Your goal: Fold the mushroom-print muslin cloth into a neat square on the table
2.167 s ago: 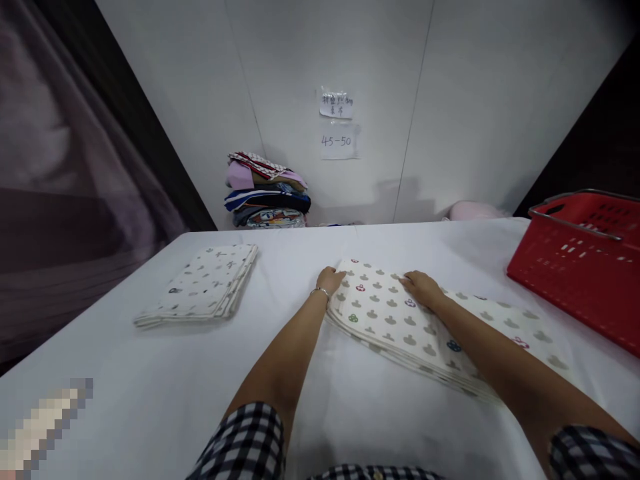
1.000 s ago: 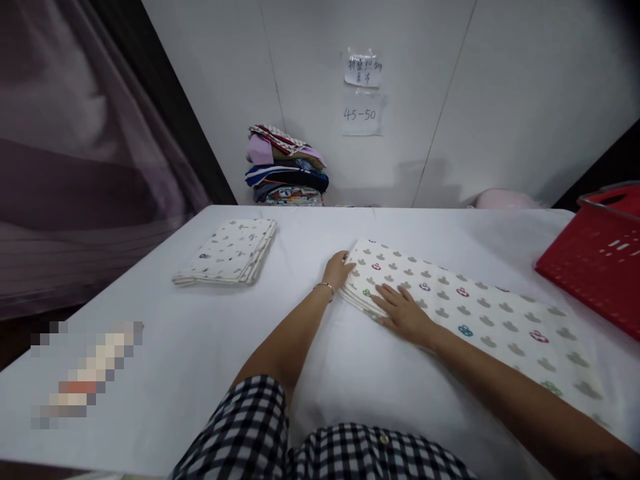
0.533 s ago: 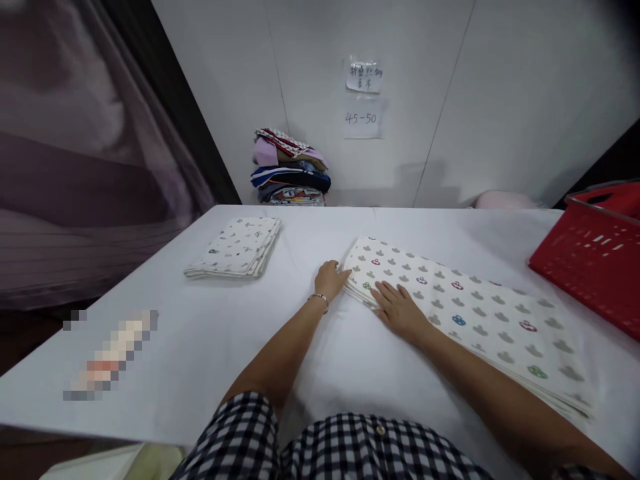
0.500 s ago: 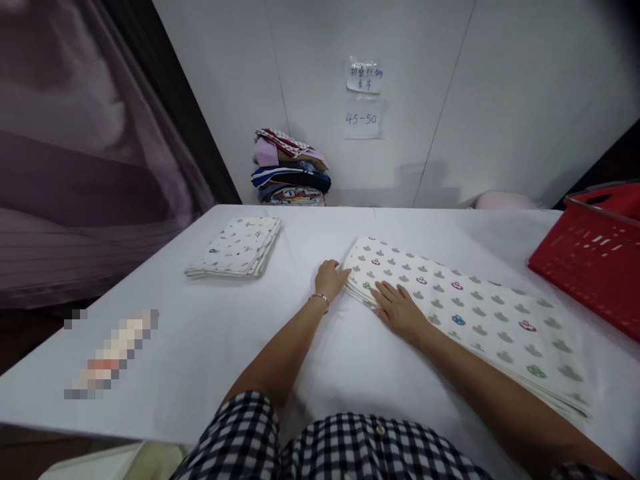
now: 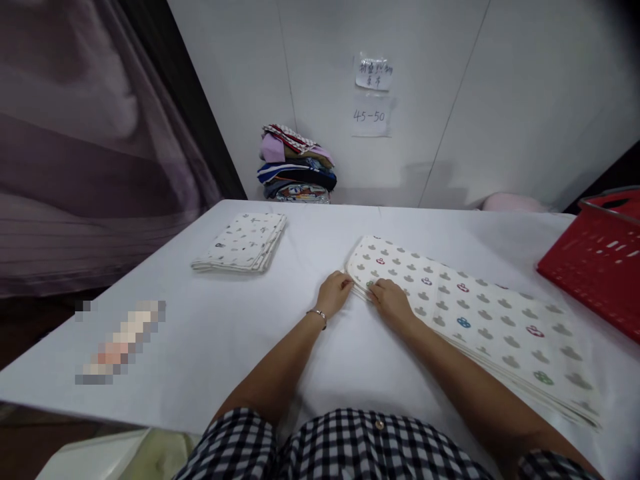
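A long folded white cloth (image 5: pixel 480 313) with grey, red, blue and green printed motifs lies in layers, slanting across the right half of the table. At its left end, my left hand (image 5: pixel 334 295) pinches the near corner between thumb and fingers. Close beside it, my right hand (image 5: pixel 393 303) has its fingers curled on the near edge; the thumb is hidden. The cloth's left end is slightly rounded and lifted by the hands. A second folded white cloth (image 5: pixel 245 241) with small dark prints rests flat at the back left, apart from both hands.
The white table (image 5: pixel 210 333) reaches back to a wall with two paper notes (image 5: pixel 371 115). Behind its far edge stands a pile of folded fabrics (image 5: pixel 298 167). A red basket (image 5: pixel 595 253) is at the right. A blurred-out item (image 5: pixel 120 343) lies at the left.
My fingers have gone from lying flat on the cloth to curling and gripping its near left edge. The cloth's left corner is now slightly bent up. The view has shifted a little.
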Demonstrator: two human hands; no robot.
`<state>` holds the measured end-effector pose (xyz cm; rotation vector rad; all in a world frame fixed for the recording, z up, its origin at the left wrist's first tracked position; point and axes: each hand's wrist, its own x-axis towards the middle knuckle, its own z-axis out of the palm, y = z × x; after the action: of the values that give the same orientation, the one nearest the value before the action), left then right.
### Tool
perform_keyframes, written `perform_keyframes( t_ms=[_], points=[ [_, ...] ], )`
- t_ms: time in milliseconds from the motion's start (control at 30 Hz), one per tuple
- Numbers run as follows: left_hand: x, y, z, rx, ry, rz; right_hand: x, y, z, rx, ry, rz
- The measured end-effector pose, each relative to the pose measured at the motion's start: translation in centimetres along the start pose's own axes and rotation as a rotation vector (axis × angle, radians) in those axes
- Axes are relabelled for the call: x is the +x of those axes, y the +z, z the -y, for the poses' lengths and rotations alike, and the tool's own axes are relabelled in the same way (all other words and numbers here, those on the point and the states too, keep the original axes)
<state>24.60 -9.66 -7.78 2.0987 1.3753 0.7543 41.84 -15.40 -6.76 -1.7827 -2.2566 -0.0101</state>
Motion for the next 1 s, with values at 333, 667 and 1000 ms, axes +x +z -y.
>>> perform_keyframes(
  t_ms=[333, 667, 1000],
  points=[
    [-0.1, 0.5, 0.2, 0.005, -0.032, 0.0, 0.0, 1.3, 0.3, -0.074, -0.06, -0.031],
    [1.1, 1.0, -0.5, 0.058, -0.168, -0.091, -0.5, 1.4, 0.7, -0.076, -0.108, -0.051],
    [2.4, 0.4, -0.4, 0.131, -0.346, -0.07, -4.7, 1.1, -2.1, -0.026, -0.105, -0.078]
  ],
)
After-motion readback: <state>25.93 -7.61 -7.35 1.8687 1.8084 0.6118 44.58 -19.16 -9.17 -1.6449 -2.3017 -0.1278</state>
